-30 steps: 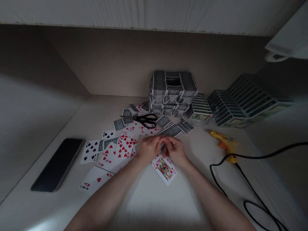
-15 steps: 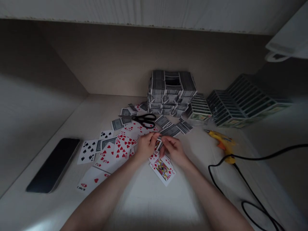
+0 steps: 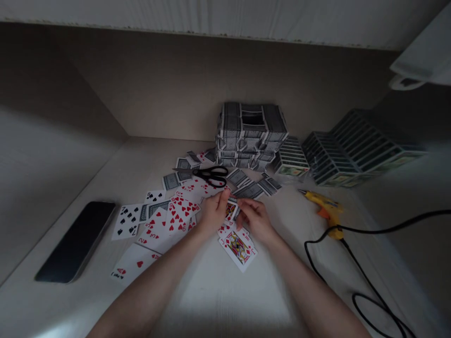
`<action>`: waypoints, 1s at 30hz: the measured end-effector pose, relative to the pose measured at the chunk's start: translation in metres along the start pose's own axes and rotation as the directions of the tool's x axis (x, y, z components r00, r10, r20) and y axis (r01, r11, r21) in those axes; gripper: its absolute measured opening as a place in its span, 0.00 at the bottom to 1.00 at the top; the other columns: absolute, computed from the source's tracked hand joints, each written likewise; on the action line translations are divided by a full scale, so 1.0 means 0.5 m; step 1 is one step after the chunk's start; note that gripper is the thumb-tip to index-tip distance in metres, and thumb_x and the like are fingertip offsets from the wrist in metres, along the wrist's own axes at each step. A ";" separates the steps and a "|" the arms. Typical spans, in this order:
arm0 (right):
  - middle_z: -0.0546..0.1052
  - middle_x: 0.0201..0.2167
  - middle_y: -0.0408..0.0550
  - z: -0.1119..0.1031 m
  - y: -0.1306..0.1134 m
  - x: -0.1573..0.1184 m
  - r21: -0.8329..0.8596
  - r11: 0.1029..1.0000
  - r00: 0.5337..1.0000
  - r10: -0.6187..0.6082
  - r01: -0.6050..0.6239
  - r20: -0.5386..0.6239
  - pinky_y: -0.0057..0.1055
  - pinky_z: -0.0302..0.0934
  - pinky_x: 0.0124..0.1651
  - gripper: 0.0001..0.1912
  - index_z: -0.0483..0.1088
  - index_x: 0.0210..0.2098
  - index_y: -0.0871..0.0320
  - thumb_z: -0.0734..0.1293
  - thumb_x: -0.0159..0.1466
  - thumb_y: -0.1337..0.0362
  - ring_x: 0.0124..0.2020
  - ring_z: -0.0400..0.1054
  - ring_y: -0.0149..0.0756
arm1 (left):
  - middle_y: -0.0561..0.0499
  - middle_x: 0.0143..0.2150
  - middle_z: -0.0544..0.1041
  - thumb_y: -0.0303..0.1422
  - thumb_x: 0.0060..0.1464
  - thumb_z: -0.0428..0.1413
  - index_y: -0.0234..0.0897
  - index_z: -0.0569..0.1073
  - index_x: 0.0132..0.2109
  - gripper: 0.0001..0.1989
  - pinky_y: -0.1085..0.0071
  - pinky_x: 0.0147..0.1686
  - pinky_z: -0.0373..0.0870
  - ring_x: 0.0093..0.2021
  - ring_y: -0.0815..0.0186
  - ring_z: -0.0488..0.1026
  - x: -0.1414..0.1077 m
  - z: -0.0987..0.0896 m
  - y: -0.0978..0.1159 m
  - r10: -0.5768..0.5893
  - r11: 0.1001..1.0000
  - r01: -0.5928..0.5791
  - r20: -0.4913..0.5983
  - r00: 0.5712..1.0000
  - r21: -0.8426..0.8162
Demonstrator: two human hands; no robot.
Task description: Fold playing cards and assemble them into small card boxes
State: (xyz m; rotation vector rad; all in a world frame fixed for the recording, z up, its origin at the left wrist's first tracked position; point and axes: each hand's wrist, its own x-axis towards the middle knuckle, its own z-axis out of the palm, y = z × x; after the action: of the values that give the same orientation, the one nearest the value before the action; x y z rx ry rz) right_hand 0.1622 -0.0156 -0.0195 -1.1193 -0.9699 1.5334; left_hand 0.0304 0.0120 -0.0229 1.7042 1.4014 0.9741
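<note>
Forearms angled inward from the lower corners; hands nearly meeting above the tabletop. A face card is grasped by the bent fingers of the left hand and right hand, just beyond the jack of diamonds. A stretch of tabletop is framed by the forearms. The left side is bordered by loose cards, a phone and the side wall; the far side by scissors and a card-covered box. The glue gun is placed well apart, rightward.
</note>
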 end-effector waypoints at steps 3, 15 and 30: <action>0.67 0.07 0.38 0.004 -0.001 0.001 -0.043 0.999 0.999 -0.025 0.023 -0.043 0.23 0.49 0.14 0.18 0.72 0.31 0.62 0.65 0.55 0.51 0.08 0.59 0.27 | 0.50 0.24 0.74 0.43 0.60 0.37 0.35 0.73 0.31 0.24 0.74 0.24 0.60 0.24 0.69 0.68 -0.001 -0.002 0.006 0.062 0.987 -0.060 -0.006 0.998 0.148; 0.72 0.11 0.42 0.009 -0.004 -0.003 -0.025 0.999 1.000 -0.028 0.028 -0.005 0.24 0.56 0.17 0.16 0.71 0.29 0.61 0.64 0.57 0.53 0.11 0.64 0.29 | 0.50 0.19 0.71 0.35 0.60 0.42 0.34 0.70 0.26 0.19 0.73 0.24 0.55 0.20 0.71 0.66 -0.012 -0.002 -0.001 0.452 0.774 -0.329 -0.108 0.885 0.541; 0.72 0.12 0.41 0.018 -0.008 -0.005 -0.099 0.989 0.993 -0.115 0.113 -0.016 0.26 0.61 0.21 0.17 0.70 0.30 0.60 0.63 0.57 0.51 0.14 0.66 0.31 | 0.54 0.17 0.67 0.34 0.60 0.41 0.34 0.67 0.24 0.19 0.75 0.20 0.52 0.17 0.74 0.61 -0.010 -0.001 0.000 0.390 0.849 -0.261 -0.211 0.896 0.460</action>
State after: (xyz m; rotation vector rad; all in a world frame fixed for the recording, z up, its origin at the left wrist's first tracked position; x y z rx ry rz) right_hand 0.1547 -0.0176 -0.0127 -1.1272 -1.0859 1.3919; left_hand 0.0294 0.0070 -0.0235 2.2521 1.6349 1.2226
